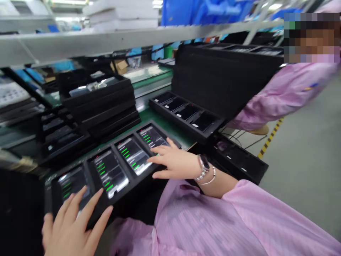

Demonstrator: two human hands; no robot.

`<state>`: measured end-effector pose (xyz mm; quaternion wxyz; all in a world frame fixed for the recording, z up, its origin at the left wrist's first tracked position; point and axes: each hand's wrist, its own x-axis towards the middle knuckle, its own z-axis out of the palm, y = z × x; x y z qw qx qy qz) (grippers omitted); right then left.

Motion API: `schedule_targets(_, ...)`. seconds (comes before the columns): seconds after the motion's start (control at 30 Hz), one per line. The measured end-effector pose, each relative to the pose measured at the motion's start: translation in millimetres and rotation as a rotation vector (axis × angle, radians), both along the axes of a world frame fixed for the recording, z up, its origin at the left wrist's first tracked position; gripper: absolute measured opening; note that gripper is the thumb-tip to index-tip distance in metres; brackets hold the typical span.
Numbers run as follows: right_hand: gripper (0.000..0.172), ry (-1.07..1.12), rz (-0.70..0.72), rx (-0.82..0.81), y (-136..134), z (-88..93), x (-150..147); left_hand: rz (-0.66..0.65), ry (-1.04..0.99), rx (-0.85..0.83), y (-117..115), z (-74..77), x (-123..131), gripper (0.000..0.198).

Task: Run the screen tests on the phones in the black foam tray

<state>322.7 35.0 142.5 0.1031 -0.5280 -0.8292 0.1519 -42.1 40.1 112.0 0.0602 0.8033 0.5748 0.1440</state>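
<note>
In front of me a black foam tray (89, 156) holds several smartphones in separate slots, their screens lit with green marks. My left hand (73, 222) is spread with fingers apart over the near left end, partly covering the leftmost phone (73, 181). Beside it lies another lit phone (108, 172). My right hand (170, 161), with a watch and bracelets at the wrist, stretches its fingers over the right end. Its fingertips overlap the rightmost phone (150, 137) and reach the edge of the phone next to it (131, 153). Whether the fingertips touch the screens I cannot tell.
Another black tray (186, 126) with dark-screened phones lies on the green bench, by a tall black tray stack (210, 78). More stacked trays (103, 106) stand left. A metal shelf (128, 37) crosses above. A co-worker's pink sleeve (282, 92) reaches in from the right.
</note>
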Motion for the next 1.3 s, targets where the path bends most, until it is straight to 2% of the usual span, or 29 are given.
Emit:
schedule_targets(0.07, 0.053, -0.033, -0.010, 0.006, -6, -9.6, 0, 0.028, 0.096, 0.038, -13, 5.7, 12, 0.056)
schedule_targets(0.13, 0.049, -0.068, -0.024, 0.056, -11, -22.7, 1, 0.038, 0.169, -0.022, -23, 9.3, 25, 0.055)
schedule_targets(0.27, 0.054, -0.169, -0.013, 0.193, -4, -53.1, 5, 0.056, 0.205, -0.139, -23, 3.6, 43, 0.053)
schedule_targets(0.33, 0.058, -0.183, -0.004, 0.265, 10, -66.5, 5, 0.084, 0.197, -0.145, -11, -2.7, 47, 0.057)
schedule_targets(0.43, 0.064, -0.156, -0.041, 0.326, 44, -80.4, 5, 0.141, 0.155, -0.112, 18, -11.0, 48, 0.061)
schedule_targets(0.5, 0.069, -0.151, -0.096, 0.293, 67, -84.0, 5, 0.175, 0.118, -0.113, 38, -13.8, 48, 0.059)
schedule_targets(0.57, 0.072, -0.138, -0.118, 0.256, 79, -81.5, 4, 0.187, 0.079, -0.116, 49, -13.0, 48, 0.055)
schedule_targets(0.67, 0.066, -0.068, -0.087, 0.324, 66, -67.3, -1, 0.163, -0.002, 0.007, 39, -5.5, 47, 0.059)
schedule_targets(0.73, 0.057, -0.007, -0.059, 0.386, 44, -57.5, -8, 0.147, -0.040, 0.126, 20, -1.3, 44, 0.067)
schedule_targets(0.8, 0.053, 0.063, 0.006, 0.413, 23, -54.7, -16, 0.144, -0.037, 0.176, 2, -3.1, 42, 0.070)
schedule_targets(0.9, 0.055, 0.130, 0.124, 0.442, 6, -66.9, -24, 0.141, 0.001, 0.162, -13, -17.9, 42, 0.069)
schedule_targets(1.03, 0.053, 0.101, 0.150, 0.529, 2, -89.0, -30, 0.131, 0.044, 0.164, -15, -38.0, 46, 0.062)
schedule_targets(1.17, 0.055, 0.086, 0.135, 0.572, 3, -92.4, -32, 0.127, 0.062, 0.126, -12, -38.1, 49, 0.062)
schedule_targets(1.3, 0.056, 0.033, 0.136, 0.528, 3, -89.7, -33, 0.098, 0.068, 0.112, -11, -35.2, 45, 0.064)
